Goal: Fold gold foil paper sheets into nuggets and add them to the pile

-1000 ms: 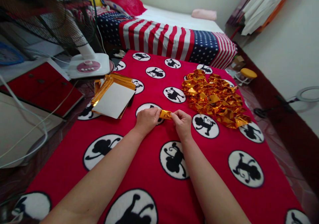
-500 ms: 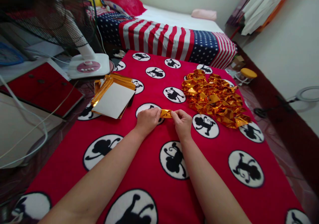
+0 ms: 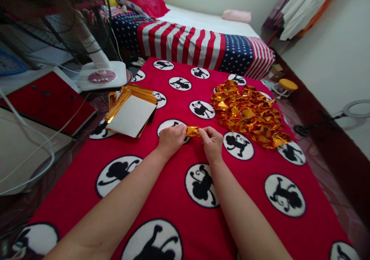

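Note:
Between my two hands is a small folded piece of gold foil paper [image 3: 192, 131], shiny and creased. My left hand [image 3: 171, 138] pinches its left end, and my right hand [image 3: 212, 141] pinches the right end between thumb and fingers. Both hands are just above the red cloth [image 3: 173, 183] with round monkey prints. Over to the left lies a stack of foil sheets [image 3: 131, 115], the top one white side up. To the right spreads a pile of folded gold foil pieces [image 3: 250, 113]. Fingertips behind the foil are partly hidden.
A white electric fan [image 3: 101, 75] stands at the left beside a red-fronted box [image 3: 49, 100] with loose cables. Beyond the cloth is a bed with a flag-patterned cover [image 3: 185, 46]. A yellow-topped stool [image 3: 288, 84] and a ring-shaped stand [image 3: 358, 108] are at the right.
Both hands keep their grip on the foil in nearly the same place. The fan's head has shifted slightly; the stack and the pile look unchanged.

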The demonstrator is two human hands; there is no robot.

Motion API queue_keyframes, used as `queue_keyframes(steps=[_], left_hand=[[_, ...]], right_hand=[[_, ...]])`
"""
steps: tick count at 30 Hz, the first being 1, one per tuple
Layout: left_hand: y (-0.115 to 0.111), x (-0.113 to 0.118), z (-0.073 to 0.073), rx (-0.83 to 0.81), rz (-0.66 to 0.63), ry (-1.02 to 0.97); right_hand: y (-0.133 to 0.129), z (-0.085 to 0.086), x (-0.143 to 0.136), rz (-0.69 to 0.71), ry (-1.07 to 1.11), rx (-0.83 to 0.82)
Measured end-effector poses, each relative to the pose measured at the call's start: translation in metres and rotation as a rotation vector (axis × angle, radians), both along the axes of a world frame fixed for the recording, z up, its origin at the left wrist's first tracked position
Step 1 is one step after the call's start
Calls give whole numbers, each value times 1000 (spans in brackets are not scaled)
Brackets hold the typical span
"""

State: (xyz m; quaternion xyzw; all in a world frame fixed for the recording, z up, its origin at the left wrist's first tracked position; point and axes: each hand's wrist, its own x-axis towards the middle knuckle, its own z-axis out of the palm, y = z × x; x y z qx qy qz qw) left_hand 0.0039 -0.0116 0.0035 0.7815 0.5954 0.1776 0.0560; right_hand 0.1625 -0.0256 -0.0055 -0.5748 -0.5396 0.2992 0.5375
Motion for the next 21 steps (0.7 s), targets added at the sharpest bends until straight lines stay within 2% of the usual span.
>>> queue_keyframes(steps=[10, 16, 21], left_hand=[[-1, 3, 1, -6, 7, 1], [1, 0, 1, -19, 42, -5], [1, 1, 2, -33, 46, -12]], right_hand=[[4, -5, 0, -47, 38, -5], [2, -4, 2, 63, 52, -2], [3, -3, 2, 65, 96, 0]])
